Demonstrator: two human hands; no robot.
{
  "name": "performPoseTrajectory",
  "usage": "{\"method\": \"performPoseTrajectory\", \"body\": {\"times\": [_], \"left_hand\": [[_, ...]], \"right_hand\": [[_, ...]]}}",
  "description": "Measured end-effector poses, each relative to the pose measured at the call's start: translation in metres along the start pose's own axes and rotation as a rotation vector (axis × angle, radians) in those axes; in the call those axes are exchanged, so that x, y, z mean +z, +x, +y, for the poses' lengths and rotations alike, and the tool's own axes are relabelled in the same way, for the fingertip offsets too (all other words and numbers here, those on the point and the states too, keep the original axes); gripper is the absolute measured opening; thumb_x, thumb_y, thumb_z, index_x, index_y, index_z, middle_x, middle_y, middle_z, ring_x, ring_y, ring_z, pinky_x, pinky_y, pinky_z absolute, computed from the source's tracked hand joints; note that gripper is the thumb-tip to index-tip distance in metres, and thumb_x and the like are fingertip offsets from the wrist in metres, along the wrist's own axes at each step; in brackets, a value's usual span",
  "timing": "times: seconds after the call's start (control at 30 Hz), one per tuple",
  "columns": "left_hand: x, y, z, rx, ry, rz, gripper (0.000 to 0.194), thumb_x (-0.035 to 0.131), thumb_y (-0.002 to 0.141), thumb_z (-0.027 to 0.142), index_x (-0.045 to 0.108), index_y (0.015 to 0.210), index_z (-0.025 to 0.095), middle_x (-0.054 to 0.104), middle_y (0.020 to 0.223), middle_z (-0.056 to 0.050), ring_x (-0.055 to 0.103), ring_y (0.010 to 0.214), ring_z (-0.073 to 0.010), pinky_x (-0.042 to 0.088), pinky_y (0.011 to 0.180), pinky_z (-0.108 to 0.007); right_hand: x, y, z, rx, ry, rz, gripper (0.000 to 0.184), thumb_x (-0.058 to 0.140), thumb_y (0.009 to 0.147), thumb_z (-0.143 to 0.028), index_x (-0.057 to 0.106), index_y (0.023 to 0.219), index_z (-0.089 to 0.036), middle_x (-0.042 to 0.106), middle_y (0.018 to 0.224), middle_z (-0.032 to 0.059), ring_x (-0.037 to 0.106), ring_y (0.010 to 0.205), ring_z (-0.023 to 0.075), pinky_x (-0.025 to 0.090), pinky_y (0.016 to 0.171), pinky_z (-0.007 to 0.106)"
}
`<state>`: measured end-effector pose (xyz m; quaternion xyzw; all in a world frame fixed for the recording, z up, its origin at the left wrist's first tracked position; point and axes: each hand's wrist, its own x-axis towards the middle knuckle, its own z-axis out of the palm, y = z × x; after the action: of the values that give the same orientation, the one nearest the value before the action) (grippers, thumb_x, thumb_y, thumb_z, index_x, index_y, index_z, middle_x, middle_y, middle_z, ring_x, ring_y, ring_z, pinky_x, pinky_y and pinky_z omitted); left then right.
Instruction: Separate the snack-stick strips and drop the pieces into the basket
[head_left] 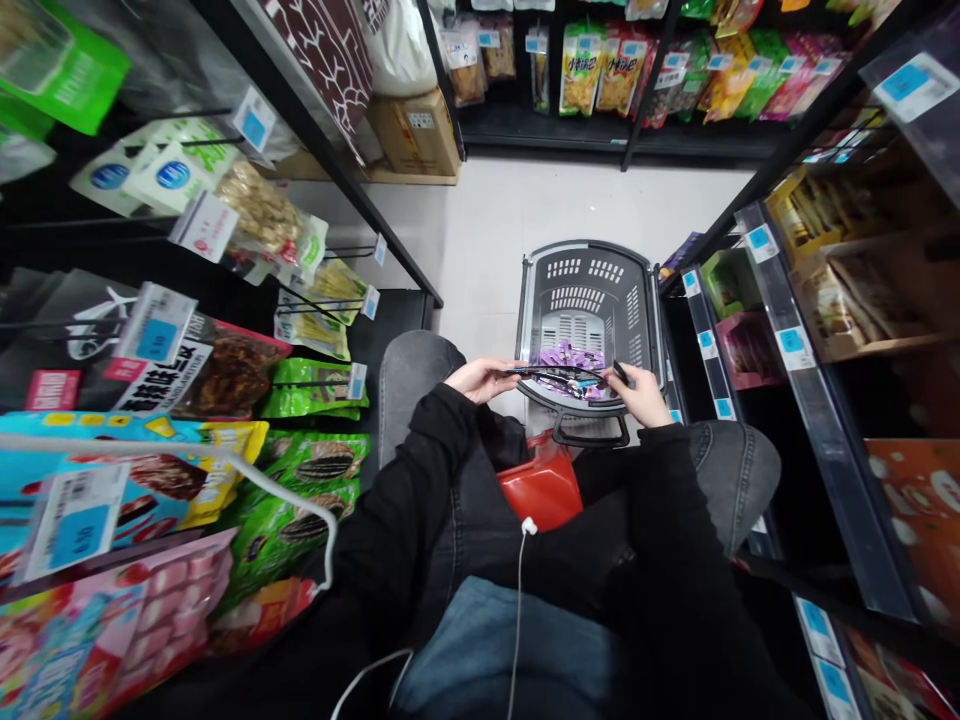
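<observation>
Above the near end of a grey shopping basket (600, 262), a thin dark flat item (547, 371) is stretched between my two hands. It shows almost edge-on, so its kind is unclear; it could be a packet. My left hand (482, 380) pinches its left end with the fingers. At its right end, my right hand (641, 392) is closed, with a small black piece (620, 372) at the fingertips. Purple-wrapped small packets (571, 357) lie in the basket below, partly hidden by the item. The basket's black handle (592, 440) is folded down towards me.
A red glossy object (541, 485) sits between my legs, with a white earphone cable (517, 600) hanging close by. Hanging snack bags (300, 470) crowd the left shelf. Black shelving with price tags (795, 345) stands close on the right. Pale floor (517, 200) shows beyond the basket.
</observation>
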<state>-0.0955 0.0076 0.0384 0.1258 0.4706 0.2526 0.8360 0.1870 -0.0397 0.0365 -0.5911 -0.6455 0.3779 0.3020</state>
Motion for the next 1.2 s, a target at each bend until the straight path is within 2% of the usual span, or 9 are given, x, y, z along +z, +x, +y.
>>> {"method": "performPoseTrajectory", "body": {"times": [0.07,0.13,0.33,0.57,0.7,0.8,0.97,1.1,1.2], "left_hand": [[0.003,-0.001,0.0,0.036,0.009,0.021,0.025,0.044,0.071,-0.002,0.066,0.081,0.005,0.065,0.063,-0.01,0.063,0.054,-0.0114,0.053,0.055,-0.016],[0.006,-0.002,-0.001,0.073,0.03,0.016,0.024,0.046,0.071,0.0,0.066,0.082,0.006,0.065,0.063,-0.009,0.063,0.053,-0.0114,0.054,0.054,-0.017],[0.008,-0.004,-0.004,0.196,0.107,-0.03,0.023,0.052,0.069,0.004,0.066,0.087,0.007,0.063,0.061,-0.006,0.061,0.051,-0.0099,0.053,0.052,-0.017],[0.013,-0.007,-0.007,0.303,0.178,-0.087,0.022,0.06,0.065,0.009,0.064,0.087,0.011,0.061,0.066,-0.004,0.061,0.055,-0.0112,0.055,0.051,-0.021],[0.017,-0.008,-0.009,0.347,0.278,-0.048,0.029,0.067,0.057,0.009,0.063,0.086,0.011,0.063,0.08,-0.006,0.061,0.061,-0.0135,0.056,0.051,-0.027],[0.019,-0.006,-0.012,0.401,0.316,-0.003,0.032,0.071,0.054,0.012,0.063,0.084,0.01,0.063,0.087,-0.008,0.061,0.062,-0.014,0.056,0.052,-0.028],[0.02,0.001,-0.017,0.538,0.347,0.053,0.035,0.076,0.049,0.02,0.065,0.08,0.008,0.064,0.082,-0.008,0.062,0.064,-0.0167,0.056,0.054,-0.033],[0.017,0.006,-0.02,0.644,0.434,0.054,0.038,0.075,0.052,0.028,0.066,0.083,0.008,0.065,0.082,-0.009,0.062,0.064,-0.0189,0.056,0.057,-0.038],[0.019,0.004,-0.02,0.745,0.65,0.06,0.037,0.071,0.06,0.033,0.067,0.089,0.01,0.064,0.097,-0.013,0.063,0.073,-0.0218,0.055,0.062,-0.041]], "right_hand": [[-0.001,0.0,-0.001,0.037,0.219,0.019,0.032,0.049,0.077,-0.041,0.063,0.085,-0.013,0.062,0.065,0.0022,0.054,0.055,0.0129,0.044,0.056,0.026],[-0.002,-0.001,-0.004,0.054,0.335,0.027,0.033,0.054,0.075,-0.042,0.063,0.086,-0.013,0.06,0.062,0.0008,0.053,0.052,0.0116,0.044,0.054,0.025],[-0.009,-0.005,-0.018,0.091,0.378,0.003,0.031,0.062,0.068,-0.04,0.066,0.082,-0.013,0.06,0.059,0.0009,0.054,0.049,0.0124,0.045,0.051,0.026],[-0.014,-0.005,-0.017,0.07,0.285,-0.004,0.026,0.066,0.064,-0.035,0.069,0.08,-0.014,0.062,0.064,0.0011,0.054,0.055,0.012,0.043,0.054,0.024],[-0.01,-0.003,-0.012,0.024,0.24,0.078,0.025,0.068,0.062,-0.035,0.067,0.076,-0.015,0.062,0.068,0.0009,0.053,0.059,0.0117,0.041,0.057,0.024],[-0.004,-0.003,-0.014,-0.003,0.217,0.147,0.023,0.064,0.067,-0.037,0.065,0.074,-0.014,0.061,0.068,0.0012,0.052,0.061,0.0121,0.041,0.059,0.024],[0.005,-0.002,-0.016,-0.062,0.06,0.283,0.026,0.052,0.077,-0.039,0.061,0.075,-0.015,0.059,0.069,0.0019,0.052,0.064,0.013,0.04,0.063,0.025],[0.006,-0.001,-0.014,-0.064,-0.03,0.302,0.028,0.046,0.081,-0.042,0.058,0.08,-0.016,0.059,0.072,0.003,0.052,0.065,0.0141,0.039,0.063,0.025],[0.005,-0.002,-0.015,-0.083,-0.111,0.315,0.028,0.042,0.084,-0.041,0.056,0.082,-0.016,0.059,0.075,0.0048,0.053,0.068,0.0156,0.039,0.065,0.026]]}}
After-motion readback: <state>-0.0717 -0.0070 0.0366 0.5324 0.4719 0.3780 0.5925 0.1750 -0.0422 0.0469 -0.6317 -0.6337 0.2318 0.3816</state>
